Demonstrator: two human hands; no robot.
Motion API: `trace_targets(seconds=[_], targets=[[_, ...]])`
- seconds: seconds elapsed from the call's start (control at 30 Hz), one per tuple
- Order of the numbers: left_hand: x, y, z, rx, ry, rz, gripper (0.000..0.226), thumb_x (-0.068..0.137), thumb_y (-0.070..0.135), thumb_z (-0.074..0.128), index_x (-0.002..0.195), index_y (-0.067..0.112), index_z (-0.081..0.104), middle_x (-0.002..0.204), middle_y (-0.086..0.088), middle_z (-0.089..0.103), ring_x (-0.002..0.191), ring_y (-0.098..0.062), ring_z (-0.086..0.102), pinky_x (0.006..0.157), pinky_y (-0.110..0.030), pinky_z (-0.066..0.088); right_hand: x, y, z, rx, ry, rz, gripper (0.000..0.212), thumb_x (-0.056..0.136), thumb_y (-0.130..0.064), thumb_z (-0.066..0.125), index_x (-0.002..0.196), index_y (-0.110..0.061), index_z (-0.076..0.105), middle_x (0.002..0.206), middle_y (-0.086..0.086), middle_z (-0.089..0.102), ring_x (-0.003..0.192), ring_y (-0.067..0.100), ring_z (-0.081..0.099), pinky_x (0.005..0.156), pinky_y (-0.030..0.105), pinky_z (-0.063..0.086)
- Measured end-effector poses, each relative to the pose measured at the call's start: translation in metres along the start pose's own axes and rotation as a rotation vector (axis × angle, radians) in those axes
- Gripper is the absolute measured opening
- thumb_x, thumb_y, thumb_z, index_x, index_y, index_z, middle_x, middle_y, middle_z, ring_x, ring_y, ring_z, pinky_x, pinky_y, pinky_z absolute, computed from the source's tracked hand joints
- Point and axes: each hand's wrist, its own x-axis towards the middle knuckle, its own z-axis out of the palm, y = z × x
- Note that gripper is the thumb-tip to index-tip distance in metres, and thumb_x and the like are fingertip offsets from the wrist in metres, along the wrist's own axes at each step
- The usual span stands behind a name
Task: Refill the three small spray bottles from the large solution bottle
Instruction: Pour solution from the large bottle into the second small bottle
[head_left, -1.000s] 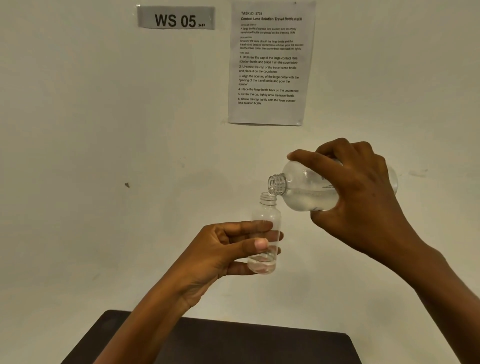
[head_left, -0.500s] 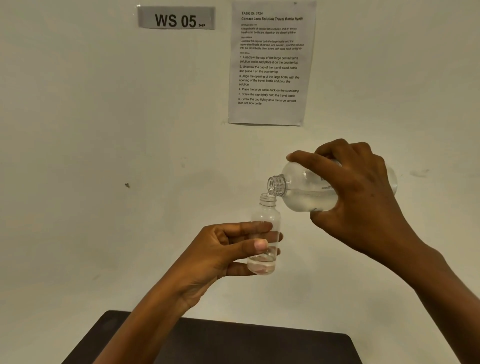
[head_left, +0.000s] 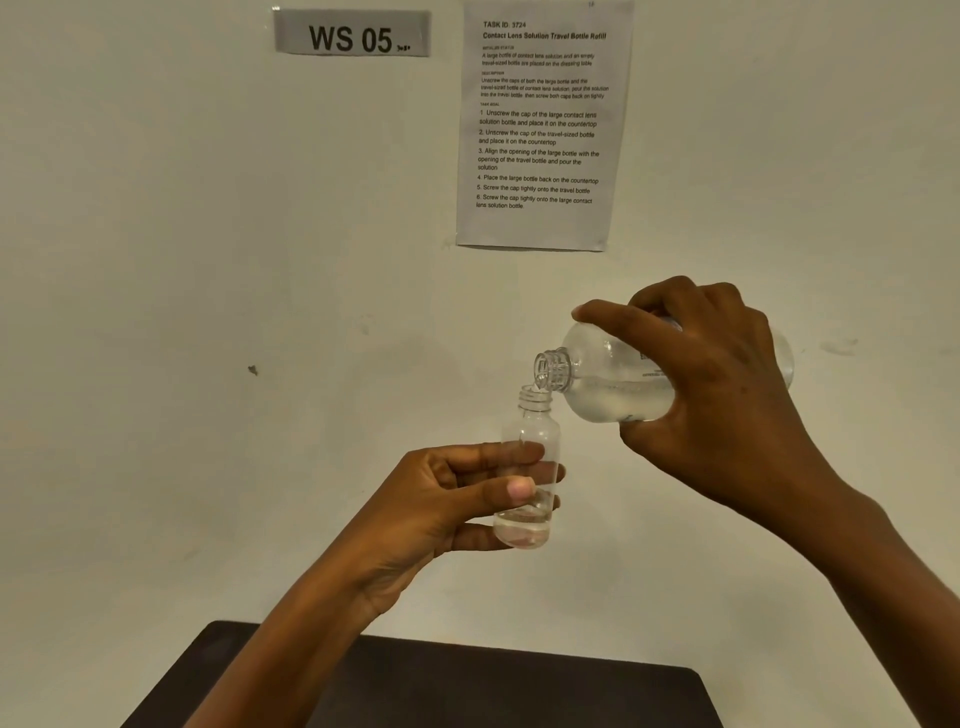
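My left hand (head_left: 441, 499) grips a small clear bottle (head_left: 530, 441) upright in the air, thumb in front and fingers behind. It has no cap and a shallow layer of clear liquid at its bottom. My right hand (head_left: 717, 405) holds the large clear solution bottle (head_left: 602, 379) tipped nearly on its side. Its open neck sits just above and against the small bottle's mouth, and liquid lies along its lower side. No other small bottles or caps are in view.
A dark tabletop (head_left: 467, 686) fills the bottom of the view, below both hands. Behind them is a pale wall with a "WS 05" sign (head_left: 353, 34) and a printed instruction sheet (head_left: 540, 124).
Both hands and bottles keep almost the same pose. The large bottle's neck has dipped slightly closer to the small bottle's mouth.
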Motion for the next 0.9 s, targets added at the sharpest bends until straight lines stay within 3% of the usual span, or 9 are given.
trace_targets(seconds=[0.17,0.47,0.63,0.9], targets=[[0.0003,-0.0010,-0.0008,0.009,0.003,-0.001,0.036,0.068,0.020,0.064,0.104,0.019,0.068,0.102,-0.001,0.074,0.093,-0.021,0.071,0.072,-0.028,0.059,-0.0006,-0.0006,0.0019,0.010,0.007,0.001,0.071,0.053,-0.016,0.067,0.121,-0.028,0.052,0.103,0.007,0.054,0.096,0.032,0.047,0.078,0.040,0.029],[0.0009,-0.0006,0.0000,0.021,0.003,0.001,0.036,0.068,0.021,0.065,0.104,0.020,0.068,0.102,0.000,0.074,0.093,-0.020,0.071,0.072,-0.027,0.059,-0.0006,0.0010,0.0028,-0.006,0.010,-0.004,0.078,0.051,-0.010,0.077,0.121,-0.029,0.050,0.103,0.008,0.054,0.096,0.032,0.048,0.078,0.042,0.032],[0.0012,-0.0004,0.0008,0.030,0.009,0.002,0.038,0.067,0.021,0.065,0.105,0.019,0.068,0.103,-0.002,0.074,0.095,-0.021,0.071,0.077,-0.031,0.059,-0.0012,0.0001,0.0005,-0.011,0.028,0.001,0.070,0.053,-0.019,0.063,0.120,-0.030,0.050,0.103,0.007,0.055,0.095,0.031,0.047,0.078,0.039,0.029],[0.0015,-0.0009,0.0015,0.018,0.008,-0.003,0.034,0.066,0.021,0.066,0.100,0.021,0.070,0.102,-0.002,0.074,0.093,-0.021,0.071,0.072,-0.029,0.059,-0.0019,0.0018,0.0009,-0.007,0.008,-0.002,0.075,0.052,-0.012,0.071,0.121,-0.030,0.049,0.103,0.006,0.054,0.095,0.030,0.045,0.078,0.039,0.028]])
